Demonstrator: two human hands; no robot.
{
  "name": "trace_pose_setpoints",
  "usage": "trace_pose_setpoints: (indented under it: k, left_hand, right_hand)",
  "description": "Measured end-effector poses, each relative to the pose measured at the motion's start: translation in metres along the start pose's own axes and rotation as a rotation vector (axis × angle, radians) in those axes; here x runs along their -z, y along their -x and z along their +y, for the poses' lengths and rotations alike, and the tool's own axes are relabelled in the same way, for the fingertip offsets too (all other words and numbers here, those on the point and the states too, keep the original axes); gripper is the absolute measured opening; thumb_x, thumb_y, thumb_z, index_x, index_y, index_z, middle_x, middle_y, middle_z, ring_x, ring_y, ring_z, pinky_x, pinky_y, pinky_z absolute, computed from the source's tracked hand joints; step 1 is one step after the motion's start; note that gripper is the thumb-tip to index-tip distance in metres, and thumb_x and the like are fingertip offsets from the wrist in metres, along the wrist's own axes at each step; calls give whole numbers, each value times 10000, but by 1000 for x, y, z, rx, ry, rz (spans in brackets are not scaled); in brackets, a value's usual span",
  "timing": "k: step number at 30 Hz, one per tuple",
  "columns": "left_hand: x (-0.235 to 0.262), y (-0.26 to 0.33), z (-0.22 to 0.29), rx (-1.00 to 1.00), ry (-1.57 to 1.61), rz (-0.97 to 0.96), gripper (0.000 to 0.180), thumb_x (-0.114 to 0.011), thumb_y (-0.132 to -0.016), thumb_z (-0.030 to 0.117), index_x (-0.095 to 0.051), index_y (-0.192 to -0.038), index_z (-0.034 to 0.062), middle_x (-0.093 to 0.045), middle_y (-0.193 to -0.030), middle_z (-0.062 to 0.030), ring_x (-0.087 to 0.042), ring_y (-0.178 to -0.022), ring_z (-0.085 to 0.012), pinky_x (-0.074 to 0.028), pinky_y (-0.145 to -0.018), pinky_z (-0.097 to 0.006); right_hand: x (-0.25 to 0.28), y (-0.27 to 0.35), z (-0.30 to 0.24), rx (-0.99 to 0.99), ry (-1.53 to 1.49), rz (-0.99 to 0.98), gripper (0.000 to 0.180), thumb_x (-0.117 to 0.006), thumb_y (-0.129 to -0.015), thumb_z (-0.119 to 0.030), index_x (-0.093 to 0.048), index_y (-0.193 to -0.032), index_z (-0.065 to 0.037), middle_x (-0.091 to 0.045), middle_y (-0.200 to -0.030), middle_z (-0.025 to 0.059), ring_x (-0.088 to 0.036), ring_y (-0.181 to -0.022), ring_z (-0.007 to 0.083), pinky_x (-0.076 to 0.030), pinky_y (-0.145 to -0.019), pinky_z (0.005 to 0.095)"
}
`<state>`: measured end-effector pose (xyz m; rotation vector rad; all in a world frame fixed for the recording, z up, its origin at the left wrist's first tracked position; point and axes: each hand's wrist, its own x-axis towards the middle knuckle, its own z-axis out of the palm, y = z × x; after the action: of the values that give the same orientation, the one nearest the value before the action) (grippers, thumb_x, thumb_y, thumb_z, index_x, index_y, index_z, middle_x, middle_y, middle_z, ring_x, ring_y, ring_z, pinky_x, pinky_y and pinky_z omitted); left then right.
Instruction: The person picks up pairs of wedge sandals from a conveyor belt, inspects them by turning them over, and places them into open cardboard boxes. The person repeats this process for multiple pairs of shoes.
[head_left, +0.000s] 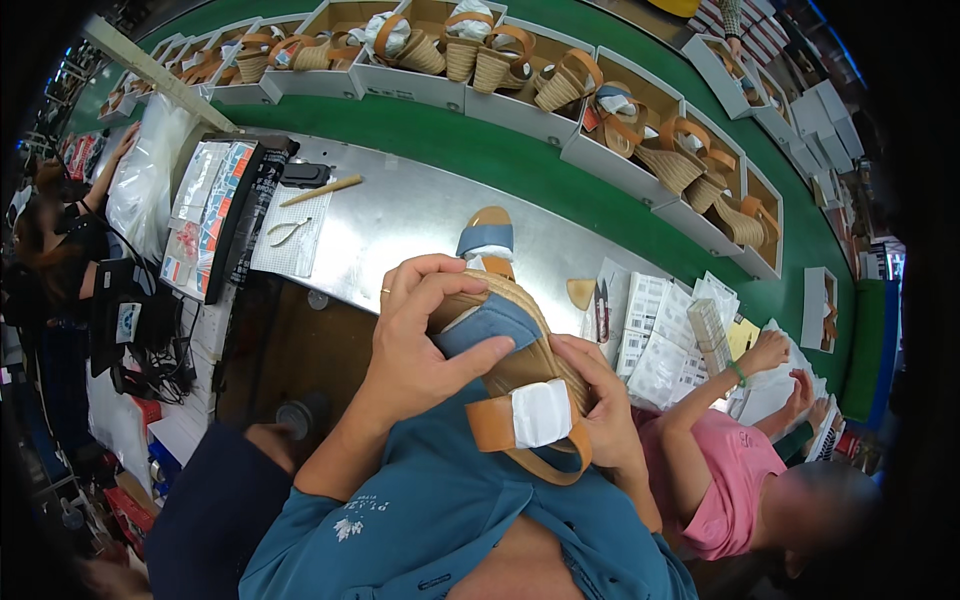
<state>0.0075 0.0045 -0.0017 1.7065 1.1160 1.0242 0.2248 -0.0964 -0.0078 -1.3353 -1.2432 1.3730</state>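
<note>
Item: one wedge sandal (512,374), my left hand (408,350) clasping its front, my right hand (606,408) gripping its side, apparently so the blue strap (492,322) faces me.

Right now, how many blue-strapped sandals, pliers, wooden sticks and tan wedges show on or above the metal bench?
Blue-strapped sandals: 2 (one in the left hand and right hand, one on the bench)
Pliers: 1
Wooden stick: 1
Tan wedge: 1
Total: 5

Head-worn fisheye, facing down, close above held sandal (497,322); table (385,215) beyond.
</note>
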Motion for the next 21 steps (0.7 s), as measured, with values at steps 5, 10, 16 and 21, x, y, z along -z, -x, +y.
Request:
trace_pose_setpoints:
  k: [5,10,16,21]
  left_hand:
    - [1,-2,-10,28,89,-13,359,-769,-744,138,-680,-1084,65,-553,-1199,-98,-511,-1132,-234,-452,-938,-337]
    - [0,-11,-63,151,276,140,302,-602,-914,114,-614,-1201,20,-619,-1192,-141,-591,-1107,-237,-453,-956,-337]
    - [55,32,-232,491,-216,582,262,-644,-881,143,-651,-1107,11,-661,-1068,-155,-634,-1017,-258,-501,-842,-358]
    - [104,28,-284,423,-589,627,243,-610,-868,175,-662,-1058,31,-649,-1052,-170,-600,-985,-360,-466,-871,-443]
  right_hand:
    - [0,-4,4,7,35,19,648,-776,-753,-80,-532,-1348,1,-488,-1336,153,-489,-1257,250,-369,-1059,331]
    - [4,-1,21,-23,-238,178,738,-795,-796,-216,-443,-1394,36,-506,-1369,138,-524,-1236,236,-401,-1046,346]
    - [24,-4,30,-3,-193,433,846,-791,-815,-289,-340,-1448,46,-519,-1364,146,-533,-1231,226,-421,-1037,352]
    - [32,-5,46,23,-122,520,843,-795,-810,-274,-342,-1449,42,-518,-1363,142,-536,-1231,236,-423,-1038,356]
